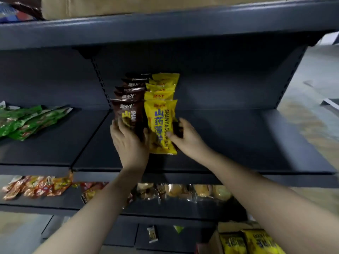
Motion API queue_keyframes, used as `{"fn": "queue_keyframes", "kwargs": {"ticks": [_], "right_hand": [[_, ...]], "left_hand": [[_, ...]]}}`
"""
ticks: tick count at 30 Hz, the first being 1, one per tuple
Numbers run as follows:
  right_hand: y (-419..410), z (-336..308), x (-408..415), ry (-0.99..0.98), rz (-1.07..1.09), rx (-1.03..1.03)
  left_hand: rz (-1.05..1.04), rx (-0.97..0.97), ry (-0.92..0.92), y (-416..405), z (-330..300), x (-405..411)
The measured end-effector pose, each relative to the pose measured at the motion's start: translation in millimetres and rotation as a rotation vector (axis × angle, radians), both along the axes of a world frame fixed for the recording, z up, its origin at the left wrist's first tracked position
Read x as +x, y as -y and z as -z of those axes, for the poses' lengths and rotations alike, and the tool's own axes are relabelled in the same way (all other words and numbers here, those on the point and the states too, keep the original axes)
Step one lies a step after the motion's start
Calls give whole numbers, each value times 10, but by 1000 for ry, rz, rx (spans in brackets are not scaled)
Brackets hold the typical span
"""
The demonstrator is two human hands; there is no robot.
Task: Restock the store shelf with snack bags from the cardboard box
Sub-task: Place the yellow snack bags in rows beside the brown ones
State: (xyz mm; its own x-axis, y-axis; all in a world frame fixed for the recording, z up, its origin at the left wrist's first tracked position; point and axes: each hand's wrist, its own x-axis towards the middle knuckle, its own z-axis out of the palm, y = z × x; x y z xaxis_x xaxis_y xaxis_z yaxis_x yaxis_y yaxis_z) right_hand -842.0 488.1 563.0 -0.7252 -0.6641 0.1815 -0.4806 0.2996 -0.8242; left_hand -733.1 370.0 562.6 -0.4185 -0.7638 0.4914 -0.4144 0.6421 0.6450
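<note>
Two rows of snack bags lean on the dark shelf (238, 140): brown bags (128, 99) on the left, yellow bags (161, 88) on the right. My left hand (128, 142) rests against the front brown bag (131, 118), thumb at the seam between the rows. My right hand (187, 138) grips the right edge of the front yellow bag (159, 125), thumb on its face; a dark bag edge shows behind the fingers. The cardboard box (220, 237) at bottom right holds more yellow bags (253, 242).
Green bags (27, 120) lie on the same shelf at the left. The shelf below carries red-orange packets (36, 187) and clear-wrapped pastries (183, 193). A small packet (152, 234) lies on the lowest shelf. A box sits on the top shelf (165, 24).
</note>
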Motion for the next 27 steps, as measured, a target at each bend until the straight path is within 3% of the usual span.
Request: {"fn": "queue_keyframes", "kwargs": {"ticks": [3, 11, 17, 24, 27], "right_hand": [[-391, -131, 5, -26, 45, -32], [-1984, -197, 206, 58, -104, -101], [-2829, 546, 163, -2, -96, 124], [-3347, 1308, 175, -13, -116, 442], [-3482, 1755, 202, 88, -79, 558]], "left_hand": [[120, -107, -49, -407, -71, 17], [463, -35, -96, -1821, 137, -4], [614, 62, 144, -2732, 871, -88], [625, 259, 469, -3282, 1576, -192], [610, 395, 654, -3379, 1892, -208]]}}
